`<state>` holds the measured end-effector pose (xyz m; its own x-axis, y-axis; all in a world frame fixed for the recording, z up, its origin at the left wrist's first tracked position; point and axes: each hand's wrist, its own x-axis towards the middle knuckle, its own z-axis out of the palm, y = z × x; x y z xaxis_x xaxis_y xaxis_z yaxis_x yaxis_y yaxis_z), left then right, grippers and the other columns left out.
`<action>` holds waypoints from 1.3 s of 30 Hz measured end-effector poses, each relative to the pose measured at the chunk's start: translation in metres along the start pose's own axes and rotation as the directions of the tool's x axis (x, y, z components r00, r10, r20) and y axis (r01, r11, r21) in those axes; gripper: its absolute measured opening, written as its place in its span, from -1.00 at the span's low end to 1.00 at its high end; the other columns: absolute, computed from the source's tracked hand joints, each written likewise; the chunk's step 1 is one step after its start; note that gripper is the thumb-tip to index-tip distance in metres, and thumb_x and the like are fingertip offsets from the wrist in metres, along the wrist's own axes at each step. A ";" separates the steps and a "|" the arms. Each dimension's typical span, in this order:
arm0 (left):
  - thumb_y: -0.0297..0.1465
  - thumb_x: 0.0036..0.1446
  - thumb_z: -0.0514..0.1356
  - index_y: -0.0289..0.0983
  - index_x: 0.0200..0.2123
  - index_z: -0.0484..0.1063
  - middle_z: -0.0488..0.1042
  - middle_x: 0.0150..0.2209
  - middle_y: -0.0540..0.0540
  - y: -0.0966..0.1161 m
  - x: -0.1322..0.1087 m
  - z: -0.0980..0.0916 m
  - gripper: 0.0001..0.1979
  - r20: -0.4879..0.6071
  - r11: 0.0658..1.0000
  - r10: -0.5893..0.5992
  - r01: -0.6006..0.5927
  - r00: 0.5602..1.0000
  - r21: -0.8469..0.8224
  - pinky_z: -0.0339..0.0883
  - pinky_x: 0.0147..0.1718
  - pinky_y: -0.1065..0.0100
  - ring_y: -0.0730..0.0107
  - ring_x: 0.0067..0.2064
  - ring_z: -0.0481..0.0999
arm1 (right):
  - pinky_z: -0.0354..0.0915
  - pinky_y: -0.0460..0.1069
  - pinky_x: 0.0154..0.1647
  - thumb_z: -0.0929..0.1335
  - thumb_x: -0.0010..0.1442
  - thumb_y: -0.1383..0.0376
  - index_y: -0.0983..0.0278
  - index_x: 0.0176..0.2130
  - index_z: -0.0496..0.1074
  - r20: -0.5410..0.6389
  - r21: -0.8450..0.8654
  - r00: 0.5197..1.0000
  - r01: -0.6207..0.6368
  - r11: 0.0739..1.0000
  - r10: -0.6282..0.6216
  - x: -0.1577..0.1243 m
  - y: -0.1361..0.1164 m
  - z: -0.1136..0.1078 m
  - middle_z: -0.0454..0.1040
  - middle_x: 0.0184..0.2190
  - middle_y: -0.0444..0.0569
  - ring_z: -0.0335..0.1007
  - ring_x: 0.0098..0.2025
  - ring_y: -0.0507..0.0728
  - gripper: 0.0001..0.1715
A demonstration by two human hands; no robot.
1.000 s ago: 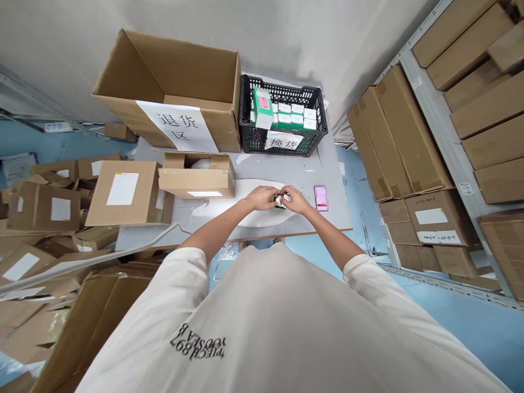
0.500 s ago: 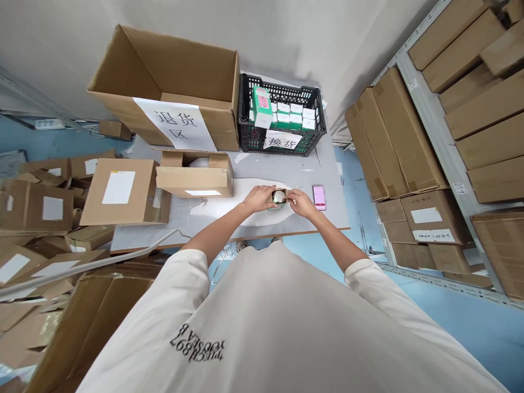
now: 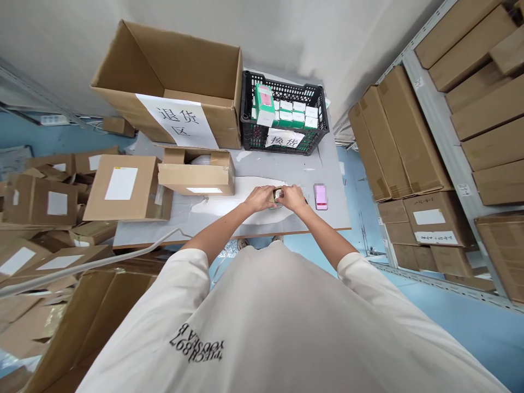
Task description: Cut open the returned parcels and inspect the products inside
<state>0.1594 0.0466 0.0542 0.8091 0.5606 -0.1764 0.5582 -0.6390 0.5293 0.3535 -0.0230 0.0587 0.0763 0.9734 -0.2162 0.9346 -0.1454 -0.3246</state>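
Near the table's front edge, my left hand (image 3: 260,198) is closed around the side of a small open green-and-white carton (image 3: 277,206). A round, pale-topped item (image 3: 279,193) shows inside its opening. My right hand (image 3: 293,197) is over the carton's right side, fingers bent together at the opening and partly covering the round item. What those fingertips grip is hidden. Beneath both hands lies a white sheet-like patch (image 3: 229,204) on the table (image 3: 262,162).
Right of my hands lies a phone with a pink screen (image 3: 321,196). Behind stand a black crate (image 3: 315,143) of green-and-white cartons and a large open cardboard box (image 3: 221,123). An opened box (image 3: 196,177) and a closed one (image 3: 112,188) are left. Shelving (image 3: 462,188) holds boxes at right.
My right hand has shifted left and over the small carton's opening, covering more of the round item. My left hand stays around the carton. The view has shifted slightly.
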 end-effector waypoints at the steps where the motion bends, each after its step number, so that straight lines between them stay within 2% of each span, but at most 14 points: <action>1: -0.06 0.25 0.47 -0.22 0.37 0.45 0.64 0.30 -0.32 0.000 0.000 0.000 -0.28 0.004 1.000 0.002 -0.002 1.000 0.001 0.45 0.30 0.07 -0.16 0.35 0.64 | 0.40 0.24 0.17 0.61 0.20 0.24 0.19 -0.19 0.63 0.002 -0.005 1.000 -0.014 1.000 0.014 0.002 -0.001 0.001 0.73 -0.25 0.20 0.60 0.06 0.46 -0.81; 6: -0.09 0.23 0.49 -0.21 0.36 0.45 0.64 0.29 -0.32 0.003 0.002 -0.001 -0.28 0.012 1.000 0.001 -0.001 1.000 0.005 0.45 0.28 0.07 -0.18 0.35 0.62 | 0.39 0.25 0.17 0.65 0.13 0.24 0.20 -0.08 0.60 0.059 -0.049 0.998 -0.036 0.998 0.039 0.009 -0.009 -0.002 0.75 -0.20 0.26 0.64 0.08 0.51 -0.62; 11: -0.09 0.23 0.47 -0.19 0.35 0.46 0.65 0.27 -0.30 0.005 0.002 0.000 -0.30 0.015 1.000 -0.009 0.009 1.000 -0.009 0.47 0.26 0.07 -0.17 0.33 0.63 | 0.36 0.28 0.14 0.58 0.18 0.28 0.27 0.06 0.51 0.057 -0.128 0.998 0.004 0.992 0.003 -0.003 -0.018 -0.018 0.73 -0.16 0.34 0.61 0.07 0.57 -0.53; 15: -0.05 0.23 0.46 -0.22 0.28 0.52 0.66 0.23 -0.34 0.005 0.004 0.001 -0.34 0.012 1.000 -0.021 0.022 1.000 -0.015 0.49 0.24 0.04 -0.22 0.29 0.64 | 0.35 0.24 0.06 0.51 0.23 0.22 0.24 0.03 0.45 -0.063 -0.108 0.997 0.041 0.993 -0.048 -0.019 -0.018 -0.040 0.69 -0.10 0.32 0.57 0.02 0.52 -0.60; 20: -0.04 0.17 0.50 -0.23 0.28 0.52 0.63 0.24 -0.36 0.005 0.012 -0.001 -0.29 -0.037 0.998 -0.045 0.043 0.998 -0.049 0.49 0.25 0.00 -0.27 0.28 0.64 | 0.36 0.14 -0.11 0.46 0.23 0.11 0.17 0.06 0.36 -0.195 0.093 0.977 0.101 0.990 -0.082 -0.032 -0.013 -0.079 0.58 -0.02 0.14 0.52 -0.14 0.35 -0.54; 26: -0.05 0.17 0.51 -0.23 0.31 0.51 0.63 0.24 -0.37 0.003 0.021 -0.004 -0.27 -0.058 0.996 -0.064 0.061 0.996 -0.063 0.49 0.26 -0.01 -0.30 0.28 0.62 | 0.46 0.17 0.03 0.47 0.25 0.15 0.14 0.15 0.32 -0.392 0.254 0.913 0.226 0.941 -0.113 -0.029 -0.008 -0.120 0.53 -0.03 0.07 0.53 -0.05 0.31 -0.46; 30: -0.04 0.09 0.56 -0.23 0.44 0.40 0.51 0.40 -0.41 0.000 0.016 -0.006 -0.06 -0.022 0.993 -0.104 0.103 0.994 -0.054 0.38 0.38 -0.09 -0.38 0.41 0.50 | 0.52 0.17 0.06 0.49 0.28 0.11 0.11 0.16 0.30 -0.436 0.359 0.897 0.252 0.899 -0.078 -0.020 -0.002 -0.135 0.54 -0.10 -0.03 0.56 -0.09 0.25 -0.45; 32: 0.02 0.09 0.56 -0.20 0.54 0.29 0.36 0.53 -0.42 0.001 0.012 -0.014 0.06 -0.050 0.993 -0.104 0.101 0.993 -0.065 0.25 0.47 -0.17 -0.42 0.53 0.34 | 0.54 0.18 0.06 0.50 0.28 0.10 0.10 0.16 0.30 -0.437 0.404 0.898 0.253 0.879 -0.057 -0.015 0.000 -0.140 0.53 -0.13 -0.07 0.57 -0.11 0.23 -0.45; 34: 0.08 0.17 0.50 -0.18 0.59 0.22 0.25 0.59 -0.41 0.005 0.011 -0.027 0.07 -0.109 0.992 -0.091 0.080 0.990 -0.095 0.16 0.50 -0.21 -0.43 0.59 0.22 | 0.56 0.19 0.07 0.50 0.29 0.08 0.10 0.16 0.30 -0.448 0.440 0.893 0.260 0.860 -0.040 -0.010 0.001 -0.146 0.52 -0.13 -0.06 0.58 -0.12 0.23 -0.45; 36: 0.10 0.29 0.41 -0.17 0.58 0.25 0.26 0.56 -0.38 0.012 0.013 -0.045 -0.05 -0.184 0.991 -0.054 0.030 0.981 -0.131 0.20 0.47 -0.18 -0.38 0.56 0.26 | 0.58 0.21 0.07 0.51 0.32 0.05 0.10 0.17 0.30 -0.473 0.466 0.881 0.280 0.839 -0.032 -0.002 0.001 -0.152 0.53 -0.11 -0.05 0.59 -0.12 0.23 -0.45; 39: 0.08 0.27 0.44 -0.22 0.45 0.40 0.45 0.37 -0.34 0.022 0.020 -0.071 -0.16 -0.284 0.986 -0.022 -0.027 0.959 -0.167 0.32 0.40 -0.13 -0.28 0.40 0.43 | 0.61 0.22 0.08 0.51 0.36 -0.02 0.10 0.18 0.32 -0.515 0.497 0.857 0.318 0.807 -0.020 0.013 -0.001 -0.161 0.54 -0.08 -0.03 0.60 -0.11 0.23 -0.43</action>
<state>0.1746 0.0807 0.1211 0.7111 0.7009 0.0553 0.4973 -0.5571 0.6650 0.4096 0.0184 0.2049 0.2254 0.9284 0.2955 0.6061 0.1038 -0.7886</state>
